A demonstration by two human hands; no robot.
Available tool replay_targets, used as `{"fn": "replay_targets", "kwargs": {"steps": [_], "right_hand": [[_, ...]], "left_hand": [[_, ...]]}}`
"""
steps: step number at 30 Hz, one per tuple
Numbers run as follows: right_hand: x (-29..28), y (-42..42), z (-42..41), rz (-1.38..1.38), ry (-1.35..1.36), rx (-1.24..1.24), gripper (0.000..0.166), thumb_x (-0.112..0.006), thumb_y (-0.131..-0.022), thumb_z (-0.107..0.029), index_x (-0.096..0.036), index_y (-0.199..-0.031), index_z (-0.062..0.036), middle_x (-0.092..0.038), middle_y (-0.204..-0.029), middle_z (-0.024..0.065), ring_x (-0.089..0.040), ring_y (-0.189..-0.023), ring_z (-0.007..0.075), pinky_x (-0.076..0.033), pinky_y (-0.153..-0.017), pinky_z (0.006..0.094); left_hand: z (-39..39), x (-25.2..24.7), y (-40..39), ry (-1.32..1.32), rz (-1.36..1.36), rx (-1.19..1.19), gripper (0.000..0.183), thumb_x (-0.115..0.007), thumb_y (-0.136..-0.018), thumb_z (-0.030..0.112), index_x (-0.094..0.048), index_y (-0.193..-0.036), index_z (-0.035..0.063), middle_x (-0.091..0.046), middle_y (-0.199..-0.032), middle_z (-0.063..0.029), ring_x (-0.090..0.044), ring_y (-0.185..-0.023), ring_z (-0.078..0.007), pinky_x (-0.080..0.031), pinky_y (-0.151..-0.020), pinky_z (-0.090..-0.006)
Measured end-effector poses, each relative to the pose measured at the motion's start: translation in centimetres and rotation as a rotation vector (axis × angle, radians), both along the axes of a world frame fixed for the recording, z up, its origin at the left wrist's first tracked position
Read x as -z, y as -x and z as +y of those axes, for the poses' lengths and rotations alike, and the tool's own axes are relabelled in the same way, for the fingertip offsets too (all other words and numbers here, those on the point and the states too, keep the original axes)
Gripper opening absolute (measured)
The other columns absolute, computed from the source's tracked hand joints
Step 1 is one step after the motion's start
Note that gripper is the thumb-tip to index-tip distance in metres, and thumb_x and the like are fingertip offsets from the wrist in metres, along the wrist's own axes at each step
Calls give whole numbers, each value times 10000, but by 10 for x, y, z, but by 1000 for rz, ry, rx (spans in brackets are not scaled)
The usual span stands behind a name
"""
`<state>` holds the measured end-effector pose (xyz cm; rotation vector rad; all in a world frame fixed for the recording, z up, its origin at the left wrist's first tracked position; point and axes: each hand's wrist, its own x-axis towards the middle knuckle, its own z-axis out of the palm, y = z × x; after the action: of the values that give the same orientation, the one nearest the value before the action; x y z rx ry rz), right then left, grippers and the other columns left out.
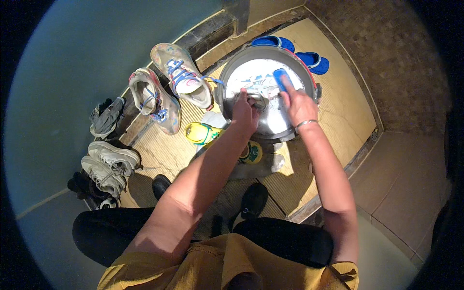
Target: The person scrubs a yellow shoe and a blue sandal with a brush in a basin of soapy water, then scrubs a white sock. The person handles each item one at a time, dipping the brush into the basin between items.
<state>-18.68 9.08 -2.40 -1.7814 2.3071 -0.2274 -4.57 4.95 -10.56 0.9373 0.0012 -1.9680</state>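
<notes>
A round grey basin (pixel 226 78) of white, foamy water stands in front of me. My left hand (pixel 247 112) grips a pale shoe (pixel 262 88) with some blue on it at the heel end, near its opening. The shoe lies partly in the suds, and glare hides much of its outline. My right hand (pixel 301 105) holds a blue scrubbing brush (pixel 281 78) with a finger stretched along its back. The brush is over the right side of the shoe; whether its bristles touch the shoe cannot be made out.
Left of the basin are two laced sneakers (pixel 183 74) (pixel 156 101). White sneakers (pixel 107 166) and a grey shoe (pixel 107 117) line the wall. Blue clogs (pixel 313 63) sit behind the basin. A yellow clog (pixel 199 133) lies nearer me. A raised border (pixel 366 90) edges the ribbed floor.
</notes>
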Motion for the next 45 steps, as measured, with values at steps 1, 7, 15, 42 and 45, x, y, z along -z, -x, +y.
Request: {"fn": "replay_targets", "kwargs": {"steps": [1, 7, 15, 42, 45], "right_hand": [[0, 7, -2, -11, -6, 19, 442, -523, -919, -309, -454, -1355, -289, -633, -839, 226, -625, -758, 388, -502, -683, 481], [0, -24, 16, -170, 81, -153, 440, -524, -919, -301, -445, -1350, -342, -631, -881, 210, -623, -793, 392, -499, -694, 483], [-5, -12, 10, -161, 106, -166, 450, -518, -922, -309, -438, -1365, -315, -628, -910, 203, -625, -825, 391, -503, -727, 472], [6, -23, 6, -111, -69, -114, 428, -517, -926, -320, -445, -1347, -352, -637, -953, 202, -628, -871, 376, -498, -744, 464], [4, 13, -11, 53, -118, 44, 440, -513, -929, -317, -434, -1362, -315, -642, -953, 211, -639, -842, 355, -506, -725, 467]], "left_hand": [[1, -10, 1, -4, 17, -6, 348, -383, -1001, 375, -538, -1138, 95, -613, -1019, -74, -579, -891, -199, -476, -826, -343], [0, -5, -10, 22, 3, 42, 320, -417, -1000, 284, -539, -1133, 19, -598, -1053, -91, -583, -915, -215, -500, -798, -341], [-4, 2, -6, 12, 18, 33, 331, -377, -1002, 280, -478, -1143, -3, -585, -1054, -134, -593, -951, -265, -521, -827, -411], [1, 15, -6, 97, -357, 168, 330, -410, -986, 318, -566, -1045, 33, -590, -954, -92, -579, -835, -192, -480, -678, -337], [3, 13, -7, 293, -663, 250, 344, -424, -981, 329, -562, -1080, 30, -592, -978, -99, -566, -810, -218, -470, -697, -366]]}}
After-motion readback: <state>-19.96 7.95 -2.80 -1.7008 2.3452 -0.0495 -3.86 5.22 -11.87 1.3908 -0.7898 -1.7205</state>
